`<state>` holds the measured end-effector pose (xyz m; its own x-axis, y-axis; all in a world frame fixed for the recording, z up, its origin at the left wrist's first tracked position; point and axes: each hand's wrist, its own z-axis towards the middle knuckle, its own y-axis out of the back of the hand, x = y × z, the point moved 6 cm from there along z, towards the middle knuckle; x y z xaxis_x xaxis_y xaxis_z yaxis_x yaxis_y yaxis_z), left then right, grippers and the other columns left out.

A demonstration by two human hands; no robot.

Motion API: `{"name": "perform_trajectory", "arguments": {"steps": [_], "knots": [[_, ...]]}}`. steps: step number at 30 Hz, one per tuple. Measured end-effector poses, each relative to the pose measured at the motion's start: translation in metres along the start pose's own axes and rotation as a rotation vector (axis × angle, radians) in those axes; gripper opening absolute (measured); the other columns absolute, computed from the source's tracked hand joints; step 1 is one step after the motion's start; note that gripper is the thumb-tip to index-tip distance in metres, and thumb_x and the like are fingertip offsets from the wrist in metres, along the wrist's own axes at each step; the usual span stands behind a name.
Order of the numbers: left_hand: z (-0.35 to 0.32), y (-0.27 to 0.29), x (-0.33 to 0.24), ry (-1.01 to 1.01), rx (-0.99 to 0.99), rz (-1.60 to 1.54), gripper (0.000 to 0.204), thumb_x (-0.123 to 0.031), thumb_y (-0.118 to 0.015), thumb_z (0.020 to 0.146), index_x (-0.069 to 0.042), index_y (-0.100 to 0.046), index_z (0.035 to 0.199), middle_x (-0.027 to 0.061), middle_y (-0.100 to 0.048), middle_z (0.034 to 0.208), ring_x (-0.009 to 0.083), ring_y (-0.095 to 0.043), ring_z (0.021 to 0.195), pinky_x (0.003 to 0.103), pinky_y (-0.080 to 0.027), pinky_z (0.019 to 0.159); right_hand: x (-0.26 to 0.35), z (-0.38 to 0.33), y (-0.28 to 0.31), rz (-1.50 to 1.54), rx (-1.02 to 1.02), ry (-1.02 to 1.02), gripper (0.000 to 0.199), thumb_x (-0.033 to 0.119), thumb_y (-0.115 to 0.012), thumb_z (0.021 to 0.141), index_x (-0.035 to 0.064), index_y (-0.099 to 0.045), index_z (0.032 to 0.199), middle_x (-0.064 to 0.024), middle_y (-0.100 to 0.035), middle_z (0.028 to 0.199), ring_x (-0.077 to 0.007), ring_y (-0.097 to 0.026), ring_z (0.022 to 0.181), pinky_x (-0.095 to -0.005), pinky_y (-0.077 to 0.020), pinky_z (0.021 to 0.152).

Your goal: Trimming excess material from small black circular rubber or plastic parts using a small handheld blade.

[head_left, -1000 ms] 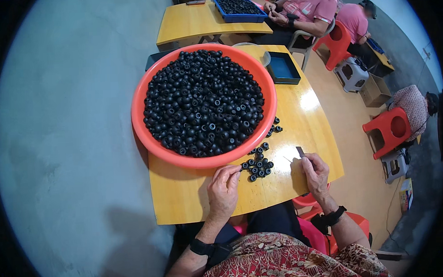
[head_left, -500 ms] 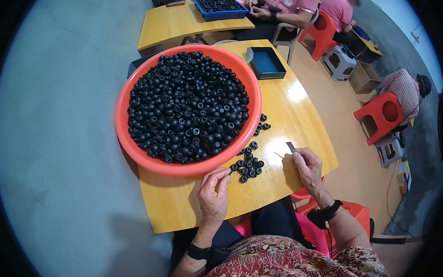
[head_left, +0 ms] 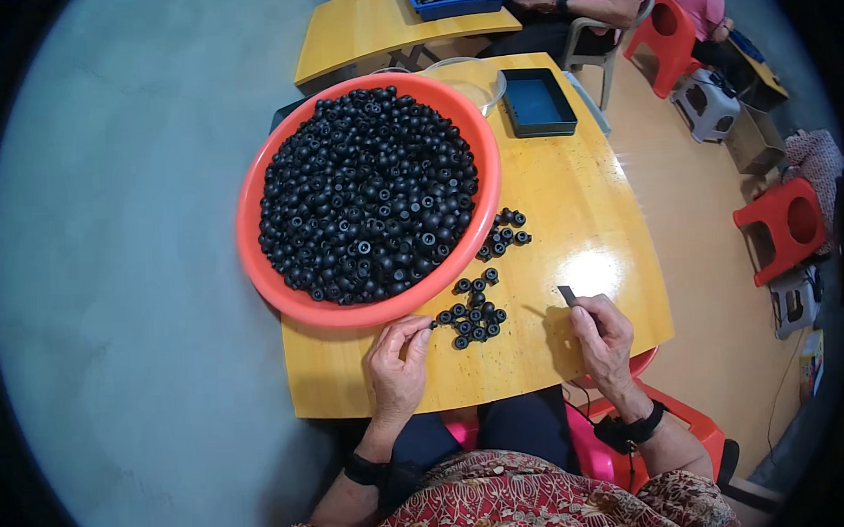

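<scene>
A small black rubber-like part [head_left: 433, 325] is pinched between the thumb and fingertips of my left hand [head_left: 398, 367], just below the basin's rim. My right hand [head_left: 605, 339] is closed round a thin, flat, dark blade-like tool [head_left: 568, 296], its end sticking out up and to the left. Between my hands, a loose group of black round parts with ring-shaped ends [head_left: 477, 315] lies on the yellow table [head_left: 568, 193]. Above it sits a smaller group of the same parts [head_left: 506, 231]. The big orange-red basin [head_left: 253, 255] is heaped with many more.
A dark rectangular tray [head_left: 540, 127] and a clear round plastic container [head_left: 476, 68] stand at the table's far end. Beyond are another yellow table [head_left: 340, 39] with a blue tray [head_left: 455, 10], co-workers in pink, and red stools [head_left: 781, 228]. Dark specks dot my table.
The whole view has shifted, so the far tables and stools sit further right and higher. My left hand still pinches a part; my right hand still holds the tool, now slightly farther from the loose parts.
</scene>
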<state>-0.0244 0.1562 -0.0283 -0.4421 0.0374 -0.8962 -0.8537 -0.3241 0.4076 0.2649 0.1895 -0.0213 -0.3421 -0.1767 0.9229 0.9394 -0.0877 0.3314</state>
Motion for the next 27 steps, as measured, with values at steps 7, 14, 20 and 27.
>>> {"name": "perform_trajectory", "arguments": {"steps": [7, 14, 20, 27], "knots": [[-0.001, -0.002, 0.009, 0.048, -0.051, -0.012, 0.011, 0.0, -0.066, 0.085, 0.001, -0.067, 0.096, 0.0137, -0.069, 0.092, 0.025, -0.068, 0.087, 0.031, -0.053, 0.076, 0.009, 0.001, 0.001, -0.004, 0.066, 0.092, 0.01, 0.006, -0.062, 0.089, -0.0022, -0.065, 0.092, -0.0071, -0.057, 0.073, -0.015, -0.054, 0.063, -0.0281, -0.0417, 0.057], [-0.006, -0.001, 0.014, 0.035, -0.054, -0.025, 0.01, -0.003, -0.065, 0.086, 0.001, -0.068, 0.096, 0.0133, -0.069, 0.09, 0.0222, -0.068, 0.082, 0.031, -0.052, 0.073, 0.01, -0.004, 0.001, 0.017, 0.047, 0.069, 0.01, 0.006, -0.062, 0.089, -0.0021, -0.066, 0.092, -0.008, -0.058, 0.073, -0.0155, -0.055, 0.064, -0.0283, -0.0424, 0.058], [-0.006, 0.002, 0.009, 0.013, -0.008, -0.108, 0.014, -0.004, -0.061, 0.091, 0.002, -0.066, 0.102, 0.0102, -0.068, 0.091, 0.0173, -0.067, 0.084, 0.028, -0.052, 0.076, 0.012, -0.007, -0.001, -0.05, 0.009, 0.067, 0.012, 0.009, -0.062, 0.089, -0.0024, -0.066, 0.092, -0.0101, -0.06, 0.074, -0.0175, -0.057, 0.065, -0.0294, -0.0441, 0.06], [-0.001, -0.002, 0.009, 0.136, 0.026, -0.325, 0.016, -0.008, -0.057, 0.095, 0.003, -0.063, 0.105, 0.007, -0.067, 0.093, 0.0142, -0.065, 0.087, 0.025, -0.05, 0.081, 0.004, -0.003, 0.0, -0.129, -0.036, 0.032, 0.014, 0.011, -0.064, 0.087, -0.0026, -0.067, 0.091, -0.0136, -0.066, 0.078, -0.0214, -0.064, 0.071, -0.0309, -0.0492, 0.065]]}}
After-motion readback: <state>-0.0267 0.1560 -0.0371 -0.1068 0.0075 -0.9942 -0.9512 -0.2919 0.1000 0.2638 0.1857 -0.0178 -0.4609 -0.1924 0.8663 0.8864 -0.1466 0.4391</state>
